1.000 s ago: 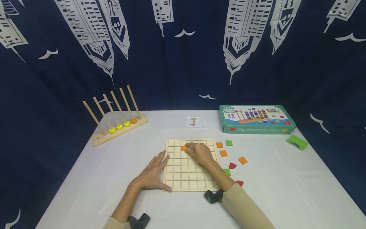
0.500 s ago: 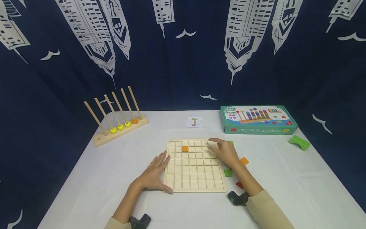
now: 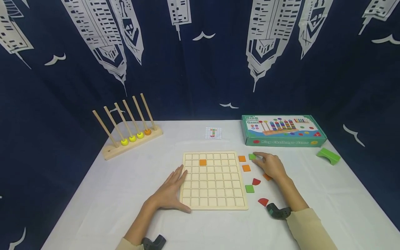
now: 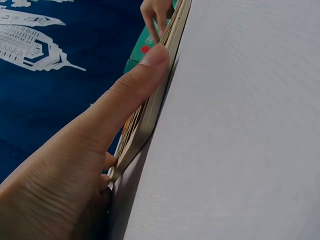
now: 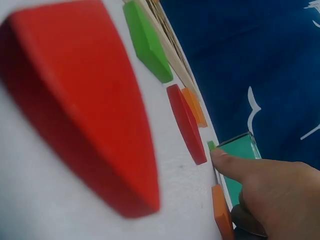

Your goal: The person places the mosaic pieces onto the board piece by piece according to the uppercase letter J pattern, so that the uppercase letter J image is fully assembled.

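A wooden grid board (image 3: 215, 184) lies on the white table, with one orange square tile (image 3: 203, 162) in a cell of its second row. My left hand (image 3: 168, 191) rests along the board's left side, fingers extended and thumb at the near corner; the left wrist view shows that thumb (image 4: 135, 75) against the board's edge. To the right of the board, my right hand (image 3: 272, 166) has thumb and forefinger at opposite edges of a green square tile (image 3: 251, 157) that lies on the table. In the right wrist view the thumb touches this green tile (image 5: 211, 145).
Around the right hand lie orange tiles (image 3: 246, 168), another green tile (image 3: 249, 189) and red quarter-round pieces (image 3: 263, 201). A pattern card (image 3: 213, 133), a game box (image 3: 284, 132) and a green arch block (image 3: 328, 156) sit farther back. A peg stand with beads (image 3: 134, 141) is at left.
My right hand has let go of the orange tile in the grid and moved right, off the board, to the green tile. The left hand has stayed at the board's left side.
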The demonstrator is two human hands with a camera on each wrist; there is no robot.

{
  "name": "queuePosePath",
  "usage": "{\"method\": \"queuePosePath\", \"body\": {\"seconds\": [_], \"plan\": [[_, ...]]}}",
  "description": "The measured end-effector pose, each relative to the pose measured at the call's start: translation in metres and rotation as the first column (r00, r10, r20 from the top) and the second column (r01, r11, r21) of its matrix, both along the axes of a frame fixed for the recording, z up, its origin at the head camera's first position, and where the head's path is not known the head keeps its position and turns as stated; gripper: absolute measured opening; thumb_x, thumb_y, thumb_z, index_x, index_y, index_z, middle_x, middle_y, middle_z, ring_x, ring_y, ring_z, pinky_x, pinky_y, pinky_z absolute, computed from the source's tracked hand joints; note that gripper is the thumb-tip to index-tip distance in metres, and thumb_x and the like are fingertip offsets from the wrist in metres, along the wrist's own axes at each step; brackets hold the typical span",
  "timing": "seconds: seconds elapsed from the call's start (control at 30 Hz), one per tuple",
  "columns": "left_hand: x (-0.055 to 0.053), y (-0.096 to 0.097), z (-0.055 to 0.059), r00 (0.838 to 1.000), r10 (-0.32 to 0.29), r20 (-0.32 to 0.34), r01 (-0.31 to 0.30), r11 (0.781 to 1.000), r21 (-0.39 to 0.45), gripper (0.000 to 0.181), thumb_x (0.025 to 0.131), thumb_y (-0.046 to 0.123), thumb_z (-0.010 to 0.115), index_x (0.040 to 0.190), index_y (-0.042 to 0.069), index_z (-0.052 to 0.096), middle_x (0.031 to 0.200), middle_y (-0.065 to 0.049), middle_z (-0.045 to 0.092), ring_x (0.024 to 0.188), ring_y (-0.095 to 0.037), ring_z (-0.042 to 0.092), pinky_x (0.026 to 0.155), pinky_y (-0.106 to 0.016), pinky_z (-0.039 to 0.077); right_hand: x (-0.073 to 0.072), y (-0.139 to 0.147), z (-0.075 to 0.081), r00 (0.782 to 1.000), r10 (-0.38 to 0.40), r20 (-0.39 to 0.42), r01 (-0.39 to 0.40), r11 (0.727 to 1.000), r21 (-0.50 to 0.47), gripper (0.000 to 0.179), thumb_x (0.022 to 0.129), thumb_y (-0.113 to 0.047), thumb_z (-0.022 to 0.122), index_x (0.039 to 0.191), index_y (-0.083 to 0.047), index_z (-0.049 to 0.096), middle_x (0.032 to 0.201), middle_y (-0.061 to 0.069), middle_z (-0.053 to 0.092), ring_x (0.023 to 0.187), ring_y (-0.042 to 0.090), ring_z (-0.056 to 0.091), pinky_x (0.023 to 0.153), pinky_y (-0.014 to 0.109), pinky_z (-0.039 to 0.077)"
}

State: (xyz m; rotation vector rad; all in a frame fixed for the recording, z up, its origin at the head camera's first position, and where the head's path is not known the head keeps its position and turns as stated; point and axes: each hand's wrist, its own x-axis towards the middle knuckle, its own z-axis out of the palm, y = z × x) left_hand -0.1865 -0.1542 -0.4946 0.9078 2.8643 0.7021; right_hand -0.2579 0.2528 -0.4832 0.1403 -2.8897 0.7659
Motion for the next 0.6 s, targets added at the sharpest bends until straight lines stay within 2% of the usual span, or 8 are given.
{"method": "queuePosePath", "body": {"seconds": [0.13, 0.33, 0.47, 0.6], "plan": [[0.001, 0.001, 0.0, 1.0, 0.012, -0.008, -0.012, 1.0, 0.014, 0.139, 0.045, 0.083, 0.065, 0.146, 0.0, 0.018, 0.153, -0.017, 0.001, 0.14, -0.026, 0.003, 0.112, -0.04, 0.01, 0.002, 0.0, -0.003, 1.0, -0.001, -0.025, 0.001, 1.0, -0.008, 0.034, 0.085, -0.024, 0.068, 0.113, -0.006, 0.065, 0.049, 0.0, 0.036, 0.045, 0.015, 0.031, 0.043, 0.027, 0.026], [0.0, 0.002, -0.001, 0.999, 0.04, -0.004, -0.04, 0.999, 0.017, 0.138, 0.045, 0.082, 0.066, 0.146, 0.002, 0.019, 0.154, -0.013, 0.002, 0.14, -0.024, 0.007, 0.109, -0.04, 0.017, 0.009, -0.005, -0.002, 0.993, -0.019, -0.116, 0.016, 0.999, -0.029, 0.033, 0.083, -0.026, 0.07, 0.108, -0.006, 0.067, 0.048, -0.001, 0.034, 0.044, 0.013, 0.028, 0.041, 0.025, 0.024], [0.0, 0.003, -0.002, 0.998, 0.055, -0.012, -0.055, 0.998, 0.022, 0.136, 0.045, 0.081, 0.067, 0.146, 0.002, 0.02, 0.154, -0.011, 0.005, 0.139, -0.026, 0.011, 0.107, -0.044, 0.023, 0.016, -0.02, 0.007, 0.988, 0.002, -0.156, -0.012, 0.998, -0.063, 0.033, 0.082, -0.028, 0.071, 0.109, -0.009, 0.067, 0.048, -0.001, 0.032, 0.044, 0.014, 0.026, 0.041, 0.026, 0.023], [-0.002, 0.003, -0.002, 0.997, 0.066, -0.025, -0.065, 0.997, 0.033, 0.134, 0.046, 0.081, 0.067, 0.146, 0.004, 0.021, 0.154, -0.009, 0.008, 0.138, -0.025, 0.014, 0.106, -0.045, 0.026, 0.021, -0.043, 0.018, 0.979, 0.057, -0.194, -0.076, 0.993, -0.09, 0.033, 0.082, -0.028, 0.071, 0.108, -0.009, 0.067, 0.047, -0.003, 0.03, 0.043, 0.012, 0.026, 0.039, 0.025, 0.023]]}}
